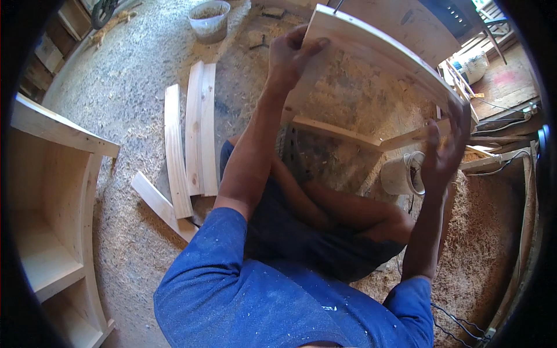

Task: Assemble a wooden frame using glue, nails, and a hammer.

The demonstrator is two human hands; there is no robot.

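Observation:
A long pale wooden board (380, 36) is raised in front of me, slanting down from upper middle to the right. My left hand (292, 57) grips its left end, with the thumb lying over the near face and the other fingers mostly hidden behind. At the other end, my right hand (444, 145) has its fingers stretched upward and the thumb apart. Those fingertips overlap the board's right end; whether they press on it is hard to make out. A thin dark rod (339, 6) shows at the board's top left edge.
Several wooden strips (200, 127) lie on the dusty floor to the left. A wooden shelf unit (61, 278) stands at far left. Beyond my crossed legs sits a joined wooden frame (336, 132). A white bucket (400, 174), a clear tub (209, 23) and wood shavings (464, 232) are around me.

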